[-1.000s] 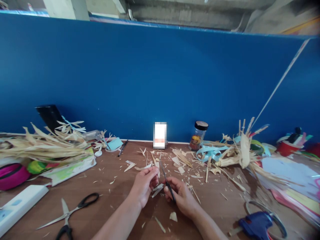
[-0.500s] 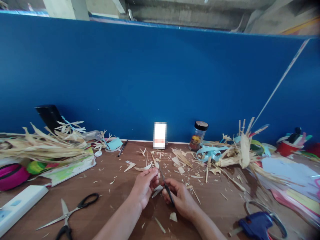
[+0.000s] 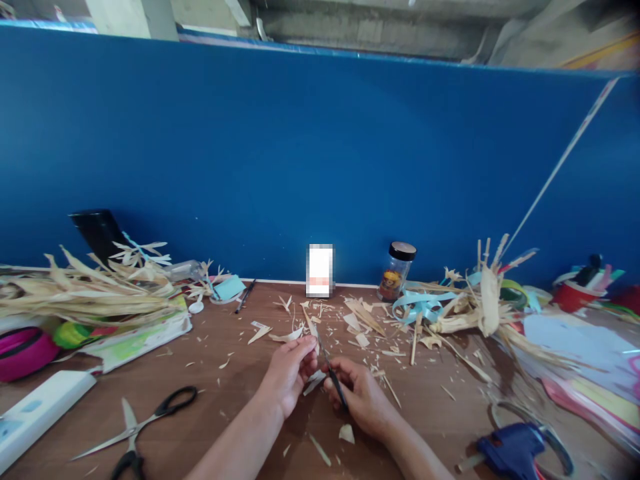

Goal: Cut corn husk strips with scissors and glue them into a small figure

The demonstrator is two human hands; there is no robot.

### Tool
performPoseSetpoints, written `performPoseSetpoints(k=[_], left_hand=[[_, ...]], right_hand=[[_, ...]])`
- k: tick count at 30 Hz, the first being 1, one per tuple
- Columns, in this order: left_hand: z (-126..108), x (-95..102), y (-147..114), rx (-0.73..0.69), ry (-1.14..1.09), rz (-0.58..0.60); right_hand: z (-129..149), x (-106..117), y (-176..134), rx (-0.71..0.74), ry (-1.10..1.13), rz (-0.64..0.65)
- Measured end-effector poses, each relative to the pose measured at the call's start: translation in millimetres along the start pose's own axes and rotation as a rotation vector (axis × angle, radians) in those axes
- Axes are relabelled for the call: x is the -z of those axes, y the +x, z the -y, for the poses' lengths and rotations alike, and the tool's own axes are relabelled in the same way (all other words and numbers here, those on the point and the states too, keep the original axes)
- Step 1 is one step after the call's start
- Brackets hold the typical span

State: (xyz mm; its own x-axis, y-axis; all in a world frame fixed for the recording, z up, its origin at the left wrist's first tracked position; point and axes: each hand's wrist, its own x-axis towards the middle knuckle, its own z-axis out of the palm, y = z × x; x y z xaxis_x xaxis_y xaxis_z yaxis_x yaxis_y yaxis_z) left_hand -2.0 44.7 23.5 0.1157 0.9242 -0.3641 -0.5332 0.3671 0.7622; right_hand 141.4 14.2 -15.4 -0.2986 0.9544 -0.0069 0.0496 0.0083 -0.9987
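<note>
Beige husk piece (image 3: 317, 347) between left fingers (image 3: 305, 347), scissors (image 3: 337, 385) in right fingers (image 3: 346, 367).

Husk piece (image 3: 317, 347): small, pale straw colour, pinched at the tips of my left fingers (image 3: 306, 349), mostly hidden by them. Sits above the worktop (image 3: 240, 373), roughly central; outline hard to separate from the pale scraps behind. Scissors (image 3: 339, 388): slim, dark, black-handled, gripped in my right fingers (image 3: 346, 368), loops partly covered by them. Held at a slant, handle toward me, narrow blades pointing away and a little left, tips near the husk piece. Blades look thin from here; cannot tell whether parted, nor whether they touch the husk.
</note>
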Motion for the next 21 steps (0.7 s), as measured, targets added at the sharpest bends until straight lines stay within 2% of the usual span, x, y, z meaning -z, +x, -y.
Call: performPoseSetpoints(k=[21], left_hand=[[-0.5,-0.7,-0.2,0.009,0.005,0.01]], right_hand=[[6.4,-0.2,-0.3,-0.015,-0.045,0.004]])
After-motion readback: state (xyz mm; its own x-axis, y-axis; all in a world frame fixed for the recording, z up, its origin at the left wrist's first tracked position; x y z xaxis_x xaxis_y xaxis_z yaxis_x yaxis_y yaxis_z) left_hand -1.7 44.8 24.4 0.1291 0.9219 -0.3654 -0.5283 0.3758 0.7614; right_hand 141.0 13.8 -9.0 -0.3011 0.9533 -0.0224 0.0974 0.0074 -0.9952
